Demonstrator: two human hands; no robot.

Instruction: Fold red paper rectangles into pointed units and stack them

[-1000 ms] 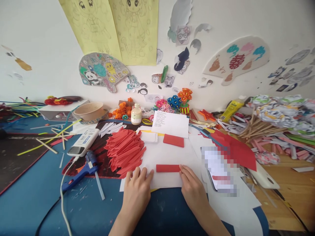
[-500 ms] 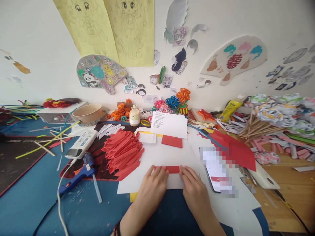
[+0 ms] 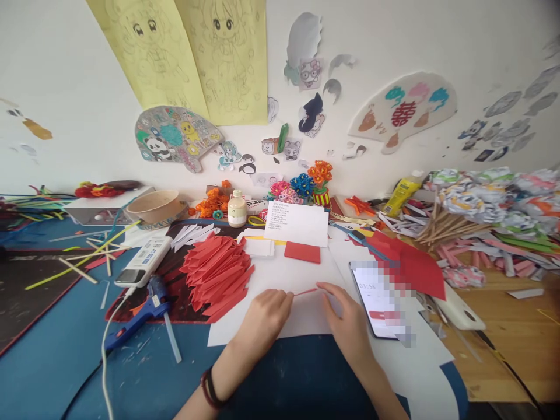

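Observation:
A narrow red paper piece (image 3: 305, 291), seen edge-on, is raised a little over the white sheets (image 3: 301, 322). Its left end is pinched in my left hand (image 3: 269, 315). My right hand (image 3: 345, 315) is at the other end, thumb and forefinger apart, the forefinger tip close to the paper. Whether that fingertip touches it is hard to tell. Beyond my hands lies a small stack of red paper (image 3: 302, 252), beside a white stack (image 3: 259, 248). A large pile of folded red pieces (image 3: 216, 274) sits to the left.
A phone (image 3: 378, 300) lies right of my right hand, near red sheets (image 3: 415, 268). A blue glue gun (image 3: 142, 318) and white power bank (image 3: 143, 261) are at the left. Behind stand a bottle (image 3: 237, 210), a handwritten card (image 3: 297, 224) and a bowl (image 3: 155, 205).
The red paper was flat under the fingers of both hands; now it is lifted and turned edge-on. My right thumb and forefinger have spread apart. The view has shifted slightly.

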